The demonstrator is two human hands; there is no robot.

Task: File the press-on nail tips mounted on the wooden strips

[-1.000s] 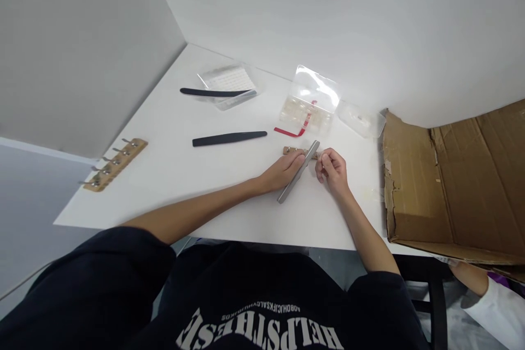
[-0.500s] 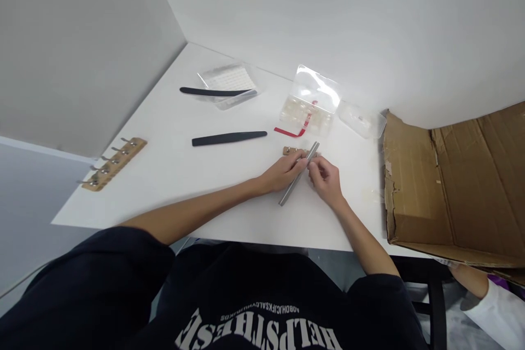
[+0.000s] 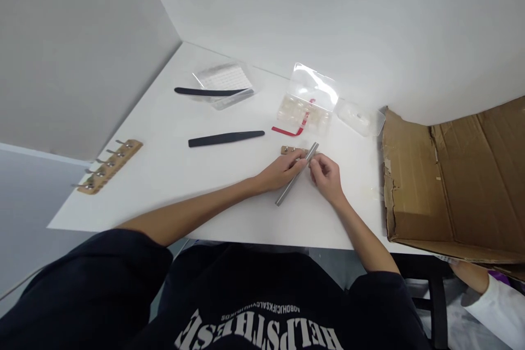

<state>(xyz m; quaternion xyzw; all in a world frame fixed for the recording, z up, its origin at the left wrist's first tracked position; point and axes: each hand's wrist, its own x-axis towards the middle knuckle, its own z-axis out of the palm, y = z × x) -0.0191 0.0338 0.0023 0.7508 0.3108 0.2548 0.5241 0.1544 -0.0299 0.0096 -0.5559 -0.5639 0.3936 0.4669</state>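
Note:
My left hand point(image 3: 281, 171) rests on the white table point(image 3: 172, 164) and grips a long grey metal file point(image 3: 292, 185) that slants from near the table's front edge up to a small wooden strip with metal studs point(image 3: 292, 150). My right hand point(image 3: 326, 178) is curled just right of the file, its fingertips pinched near the file's upper end and the wooden strip. What the right fingers pinch is too small to make out.
A black file point(image 3: 225, 138) lies left of the hands, another black file point(image 3: 205, 92) rests by a clear packet point(image 3: 225, 79). Clear plastic boxes point(image 3: 307, 104) with a red strip point(image 3: 291, 130) stand behind. A wooden strip with studs point(image 3: 107, 166) sits far left. An open cardboard box point(image 3: 455, 180) stands right; another person's sleeve point(image 3: 492, 306) shows below it.
My right hand has shifted a little left and closer to the file's upper end. The left hand and the file have barely moved.

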